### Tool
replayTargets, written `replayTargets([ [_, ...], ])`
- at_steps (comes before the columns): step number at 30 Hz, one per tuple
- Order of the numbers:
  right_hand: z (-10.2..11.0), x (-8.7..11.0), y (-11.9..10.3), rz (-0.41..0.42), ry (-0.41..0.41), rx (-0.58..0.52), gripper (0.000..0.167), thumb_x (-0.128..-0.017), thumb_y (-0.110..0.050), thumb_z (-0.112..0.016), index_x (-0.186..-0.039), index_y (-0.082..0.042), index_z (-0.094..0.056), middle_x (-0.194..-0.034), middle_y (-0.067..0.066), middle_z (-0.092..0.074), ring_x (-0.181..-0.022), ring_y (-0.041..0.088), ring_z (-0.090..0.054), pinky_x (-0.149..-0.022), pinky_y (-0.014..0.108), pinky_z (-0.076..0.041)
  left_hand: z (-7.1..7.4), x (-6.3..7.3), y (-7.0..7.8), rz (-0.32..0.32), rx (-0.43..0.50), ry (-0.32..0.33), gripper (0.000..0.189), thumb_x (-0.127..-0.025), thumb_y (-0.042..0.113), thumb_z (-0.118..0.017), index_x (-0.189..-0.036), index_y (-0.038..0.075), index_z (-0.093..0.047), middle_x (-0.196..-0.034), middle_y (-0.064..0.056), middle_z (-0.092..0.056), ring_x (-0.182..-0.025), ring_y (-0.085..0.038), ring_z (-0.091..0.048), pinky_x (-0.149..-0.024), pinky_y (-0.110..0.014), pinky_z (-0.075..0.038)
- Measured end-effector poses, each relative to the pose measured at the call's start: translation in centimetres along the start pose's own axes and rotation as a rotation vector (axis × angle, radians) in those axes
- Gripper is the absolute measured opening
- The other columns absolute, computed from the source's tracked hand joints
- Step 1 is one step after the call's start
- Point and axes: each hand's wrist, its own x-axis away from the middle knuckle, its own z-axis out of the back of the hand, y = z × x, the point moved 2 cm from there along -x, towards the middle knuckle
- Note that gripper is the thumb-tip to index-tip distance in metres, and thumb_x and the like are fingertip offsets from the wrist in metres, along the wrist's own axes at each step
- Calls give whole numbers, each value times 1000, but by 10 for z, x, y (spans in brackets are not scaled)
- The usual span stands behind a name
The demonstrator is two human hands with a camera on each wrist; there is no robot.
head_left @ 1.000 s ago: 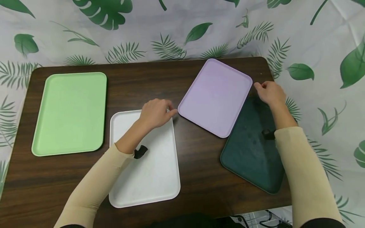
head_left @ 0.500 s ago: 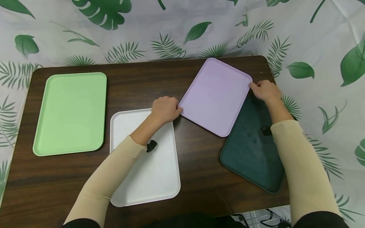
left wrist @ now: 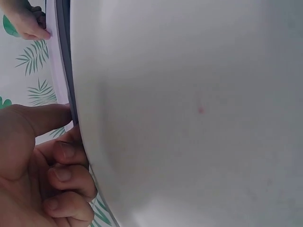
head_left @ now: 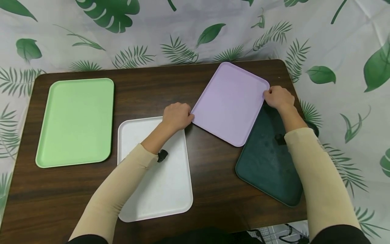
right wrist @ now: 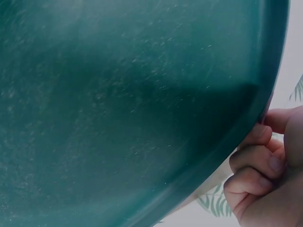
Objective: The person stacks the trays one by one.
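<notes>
A light purple tray [head_left: 230, 104] lies at an angle at the back of the table, its lower right side overlapping a dark green tray [head_left: 269, 159]. My left hand [head_left: 177, 117] pinches the purple tray's left corner between thumb and curled fingers. At that tray's right edge, near the upper right corner, my right hand [head_left: 278, 97] pinches the rim. Under my left forearm lies a white tray [head_left: 164, 183]. In the right wrist view the dark green tray [right wrist: 118, 104] hides most of what the right fingertips [right wrist: 261, 132] touch.
A light green tray [head_left: 76, 122] lies on the left of the dark wooden table [head_left: 146, 88]. Behind the table hangs a leaf-patterned white cloth [head_left: 182, 30]. A wire rack with cables [head_left: 278, 234] shows below the front edge.
My left hand has moved right onto the purple tray's left corner. My right hand has come left onto its right edge. Both now grip the tray, which has hardly moved.
</notes>
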Motion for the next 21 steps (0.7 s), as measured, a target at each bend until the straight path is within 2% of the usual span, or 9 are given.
replayTargets([
  [4, 1, 1, -3, -2, 5, 14, 46, -99, -40, -29, -93, -4, -57, -87, 19, -54, -84, 39, -51, -68, 50, -40, -2, -1, -2, -1, 12, 8, 32, -94, 30, -59, -64, 17, -64, -69, -3, -62, -70, -26, -60, -59, -45, -47],
  [15, -3, 3, -5, -7, 26, -1, 45, -100, -36, -29, -90, -2, -57, -84, 19, -53, -82, 38, -52, -69, 50, -40, -5, 1, -4, -1, 24, 43, 31, -91, 26, -58, -61, 16, -59, -72, -5, -64, -73, -30, -62, -61, -48, -48],
  [21, -1, 2, -6, 4, 38, -14, 46, -100, -37, -29, -85, -3, -56, -81, 18, -52, -79, 37, -51, -67, 49, -39, -4, 2, -5, -16, 33, 46, 31, -91, 26, -58, -61, 16, -59, -69, -5, -62, -69, -28, -60, -58, -46, -47],
])
